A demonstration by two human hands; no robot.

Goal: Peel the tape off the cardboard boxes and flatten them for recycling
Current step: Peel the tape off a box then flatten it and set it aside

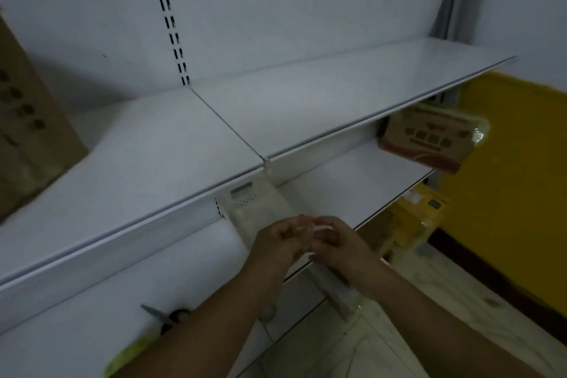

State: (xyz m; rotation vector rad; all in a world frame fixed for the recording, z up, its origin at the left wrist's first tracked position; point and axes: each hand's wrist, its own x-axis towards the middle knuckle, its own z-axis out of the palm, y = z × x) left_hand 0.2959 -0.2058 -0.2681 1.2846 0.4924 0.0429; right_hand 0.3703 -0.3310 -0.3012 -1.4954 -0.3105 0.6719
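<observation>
Before the lower shelf — left hand and right hand pinch seemingly clear tape; best wad it sticky-side inward.

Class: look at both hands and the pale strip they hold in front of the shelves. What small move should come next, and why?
Probably drop the tape strip aside. The left hand and right hand both seem to pinch it, so neither is free, while the cardboard box on the upper shelf stands unflattened.
</observation>
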